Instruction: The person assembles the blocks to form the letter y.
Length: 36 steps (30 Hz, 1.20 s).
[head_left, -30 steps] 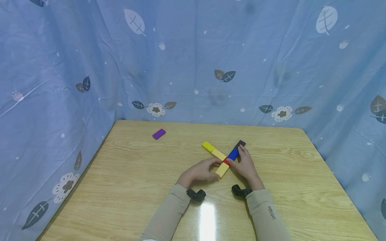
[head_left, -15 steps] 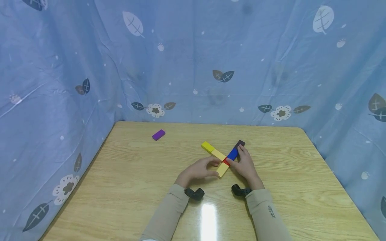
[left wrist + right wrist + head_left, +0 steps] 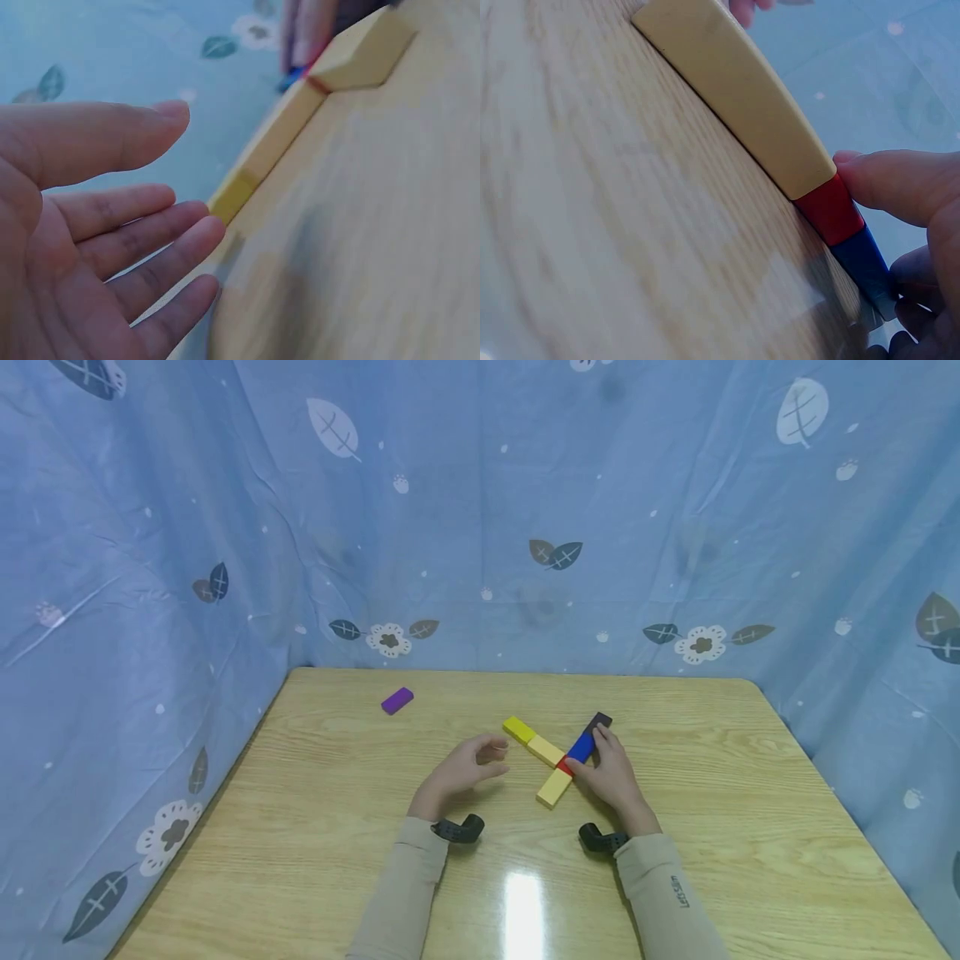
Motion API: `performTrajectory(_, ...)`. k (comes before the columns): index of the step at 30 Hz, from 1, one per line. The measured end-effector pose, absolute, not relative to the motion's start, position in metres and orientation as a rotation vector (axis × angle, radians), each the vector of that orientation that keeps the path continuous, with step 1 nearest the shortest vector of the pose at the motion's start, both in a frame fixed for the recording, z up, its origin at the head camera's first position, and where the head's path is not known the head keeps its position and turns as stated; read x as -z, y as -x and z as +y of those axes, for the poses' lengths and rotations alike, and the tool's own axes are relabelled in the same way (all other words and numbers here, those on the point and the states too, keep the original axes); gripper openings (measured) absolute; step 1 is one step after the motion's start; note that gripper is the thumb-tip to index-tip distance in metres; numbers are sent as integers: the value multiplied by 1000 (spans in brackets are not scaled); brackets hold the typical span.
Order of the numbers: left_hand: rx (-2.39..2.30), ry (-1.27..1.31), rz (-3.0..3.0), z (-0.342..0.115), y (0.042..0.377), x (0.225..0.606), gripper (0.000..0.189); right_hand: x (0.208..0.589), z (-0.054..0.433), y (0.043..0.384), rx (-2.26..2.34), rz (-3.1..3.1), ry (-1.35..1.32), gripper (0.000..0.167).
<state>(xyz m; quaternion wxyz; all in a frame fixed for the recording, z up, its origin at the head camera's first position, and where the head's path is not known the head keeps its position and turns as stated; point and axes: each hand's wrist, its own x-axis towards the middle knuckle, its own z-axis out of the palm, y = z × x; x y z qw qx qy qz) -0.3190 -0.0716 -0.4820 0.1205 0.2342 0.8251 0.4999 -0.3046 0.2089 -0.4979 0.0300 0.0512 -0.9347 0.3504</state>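
Flat blocks form a slanted cross-like line on the table. From the far end its row runs black block (image 3: pixel 601 721), blue block (image 3: pixel 581 747), red block (image 3: pixel 564 766) and pale yellow block (image 3: pixel 554 788). A second pale yellow block (image 3: pixel 545 750) branches left from the red one, followed by a bright yellow block (image 3: pixel 519 729). My right hand (image 3: pixel 615 777) rests on the row, thumb at the red block (image 3: pixel 831 211) and fingertips by the blue and black ones. Left of the blocks, my left hand (image 3: pixel 456 770) hovers with nothing in it, thumb and fingers (image 3: pixel 161 274) spread apart.
A purple block (image 3: pixel 397 701) lies alone at the back left of the wooden table (image 3: pixel 315 810). A blue patterned curtain (image 3: pixel 480 510) closes off the back and both sides. Each wrist carries a black camera band (image 3: pixel 459 830).
My left hand has drawn away from the near pale yellow block, moving left. My right hand stays at the row, and the blocks keep their arrangement.
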Motion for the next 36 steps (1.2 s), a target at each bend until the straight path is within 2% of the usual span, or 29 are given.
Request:
performTrajectory(6, -1613, -511, 2461, -102, 324, 478, 50, 498, 209, 304, -1082, -2878, -162, 87)
performTrajectory(15, -1709, -413, 2520, -151, 332, 473, 49, 499, 207, 302, -1103, -2883, -153, 88)
performTrajectory(22, -1758, -292, 2577, -193, 346, 465, 57, 499, 210, 302, -1068, -2868, -167, 87)
performTrajectory(28, -1664, -267, 2650, -222, 359, 461, 63, 501, 212, 300, -1039, -2859, -178, 87)
performTrajectory(36, -1554, -307, 2626, -247, 378, 457, 58, 500, 208, 300, -1063, -2850, -183, 88)
